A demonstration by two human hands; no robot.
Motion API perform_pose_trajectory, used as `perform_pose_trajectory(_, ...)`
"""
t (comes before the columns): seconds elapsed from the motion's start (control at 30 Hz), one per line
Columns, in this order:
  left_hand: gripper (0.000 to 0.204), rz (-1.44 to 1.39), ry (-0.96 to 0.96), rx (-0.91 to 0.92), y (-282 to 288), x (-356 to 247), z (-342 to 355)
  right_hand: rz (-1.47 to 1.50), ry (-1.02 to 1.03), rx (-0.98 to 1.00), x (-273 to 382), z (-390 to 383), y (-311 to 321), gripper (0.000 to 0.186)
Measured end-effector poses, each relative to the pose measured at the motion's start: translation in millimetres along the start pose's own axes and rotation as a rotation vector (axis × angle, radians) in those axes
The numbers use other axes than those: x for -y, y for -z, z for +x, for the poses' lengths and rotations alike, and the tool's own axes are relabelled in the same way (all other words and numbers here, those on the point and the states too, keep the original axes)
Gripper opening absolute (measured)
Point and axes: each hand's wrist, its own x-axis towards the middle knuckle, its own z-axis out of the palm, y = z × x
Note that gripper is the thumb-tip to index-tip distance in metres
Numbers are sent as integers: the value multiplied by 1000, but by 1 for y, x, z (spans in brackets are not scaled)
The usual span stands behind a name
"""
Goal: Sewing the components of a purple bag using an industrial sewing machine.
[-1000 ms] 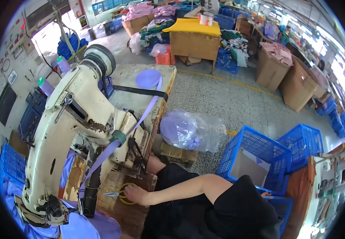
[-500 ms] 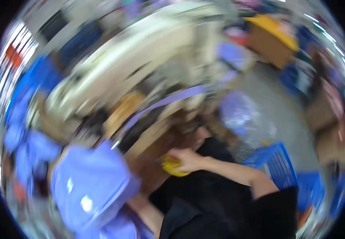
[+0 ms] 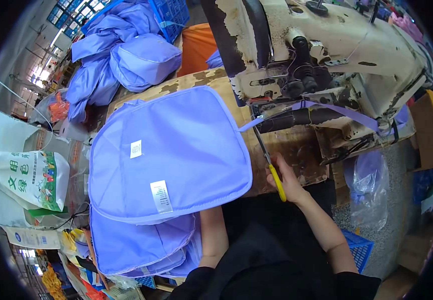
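Note:
My right hand (image 3: pixel 290 181) is closed round the yellow handle of a pair of scissors (image 3: pixel 278 184). The long, dark blades point up and away, their tips at a short stretch of lavender binding tape (image 3: pixel 250 124). This tape runs from the edge of a lavender bag, backpack-shaped and inside out (image 3: pixel 191 145), towards the sewing machine's presser foot. Two white labels show on the bag's flat panel. My left forearm (image 3: pixel 213 235) passes beneath the bag, which hides the hand and its fingers. The worn, cream-coloured sewing machine (image 3: pixel 346 45) stands beyond the scissors.
More lavender bags (image 3: pixel 144 60) lie piled at the far left beside a blue crate (image 3: pixel 171 17). Others (image 3: pixel 136 247) hang below the bag in front. A blue basket (image 3: pixel 357 250) and a clear plastic bag (image 3: pixel 370 192) are at the right. A cardboard box (image 3: pixel 424 125) stands farther right.
The view has swung, and the earlier frame is blurred. The bag has come from the lower left onto the table beside the machine. The right hand's yellow-handled scissors now reach the tape.

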Motion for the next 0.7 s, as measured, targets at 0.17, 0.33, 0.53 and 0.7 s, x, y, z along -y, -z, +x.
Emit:
perform_pose_trajectory(0.17, 51, -47, 0, 3, 4, 6, 2, 22, 9, 18, 19, 6, 3, 49)
perform_pose_trajectory(0.33, 52, -85, 4, 10, 5, 14, 5, -13, 59, -21, 18, 4, 4, 36)
perform_pose_trajectory(0.53, 53, -163, -15, 8, 11, 22, 0, -103, -68, 0, -19, -5, 18, 28)
perform_pose_trajectory(0.7, 54, -228, -5, 23, 24, 32, -2, -600, 38, -216, -4, 5, 21, 27)
